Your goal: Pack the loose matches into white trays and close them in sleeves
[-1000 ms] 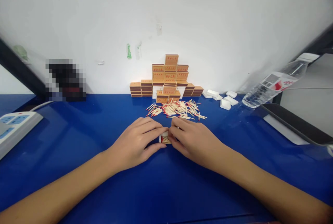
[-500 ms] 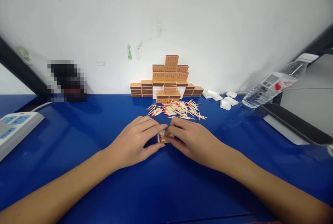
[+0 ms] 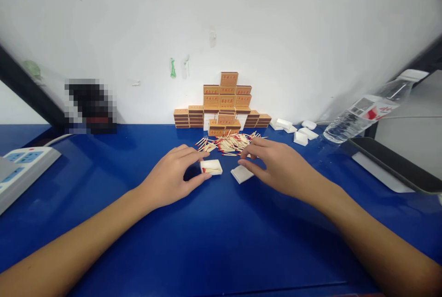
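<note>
On the blue table [image 3: 214, 241], my left hand [image 3: 171, 175] pinches the left end of a small white matchbox tray [image 3: 212, 166] between thumb and fingers; a few red-tipped matches lie in it. A second white tray [image 3: 242, 174] lies just to its right, and it looks empty. My right hand [image 3: 279, 165] hovers beside that tray with its fingers loosely curved and apart. Its thumb is close to the tray's far edge and its index finger reaches the loose pile of matches [image 3: 229, 142]. Nothing shows in the right hand.
Stacked orange matchboxes [image 3: 226, 103] stand against the white wall behind the pile. Several white trays [image 3: 297, 132] lie at the back right, beside a tilted water bottle [image 3: 361, 113] and a black flat device [image 3: 393, 164]. A power strip [image 3: 19, 170] sits at the left edge.
The hands have parted. The left hand moved the tray with matches slightly forward and left. The right hand moved forward to the match pile, and a second white tray now lies uncovered.
</note>
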### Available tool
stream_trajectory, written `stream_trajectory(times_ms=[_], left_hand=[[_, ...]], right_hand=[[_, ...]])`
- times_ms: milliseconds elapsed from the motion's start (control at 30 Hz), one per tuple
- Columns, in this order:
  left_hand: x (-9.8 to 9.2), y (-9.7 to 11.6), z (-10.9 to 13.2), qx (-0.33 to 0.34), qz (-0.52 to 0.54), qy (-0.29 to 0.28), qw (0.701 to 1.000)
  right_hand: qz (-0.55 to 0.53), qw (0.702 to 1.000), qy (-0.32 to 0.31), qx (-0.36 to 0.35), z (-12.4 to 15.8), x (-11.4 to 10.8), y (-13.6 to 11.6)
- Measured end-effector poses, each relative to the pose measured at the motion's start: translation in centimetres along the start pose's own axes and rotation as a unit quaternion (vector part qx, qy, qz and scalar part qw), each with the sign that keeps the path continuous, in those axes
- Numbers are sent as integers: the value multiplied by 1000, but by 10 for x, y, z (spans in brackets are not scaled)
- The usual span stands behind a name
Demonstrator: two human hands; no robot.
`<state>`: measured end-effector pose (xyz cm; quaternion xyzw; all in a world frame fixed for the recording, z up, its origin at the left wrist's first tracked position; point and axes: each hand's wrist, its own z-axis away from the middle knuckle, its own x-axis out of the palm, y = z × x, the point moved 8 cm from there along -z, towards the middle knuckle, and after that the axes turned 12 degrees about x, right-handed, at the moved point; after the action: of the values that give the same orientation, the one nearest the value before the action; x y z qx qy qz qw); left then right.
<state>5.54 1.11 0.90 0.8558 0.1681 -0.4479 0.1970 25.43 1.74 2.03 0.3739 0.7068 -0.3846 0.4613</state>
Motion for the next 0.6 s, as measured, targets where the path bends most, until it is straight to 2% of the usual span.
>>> stream_trajectory(times_ms=[100,200,300,467,600], left_hand=[[2,-2,0,-11,15,-6,1000],[2,-3,1,-18,26,-4,999],[7,-1,2,-5,48,-30,998],[6,1,1,-1,53,-26,998],[9,5,0,13,51,-36,998]], right_hand=[[-9,998,-62,-3,0,7,13],[-25,996,-89,-15,1,11,17],[-19,997,-81,0,-3,11,23],[18,996,-31,83,-17,10,52],[-20,996,-54,72,-24,22,58]])
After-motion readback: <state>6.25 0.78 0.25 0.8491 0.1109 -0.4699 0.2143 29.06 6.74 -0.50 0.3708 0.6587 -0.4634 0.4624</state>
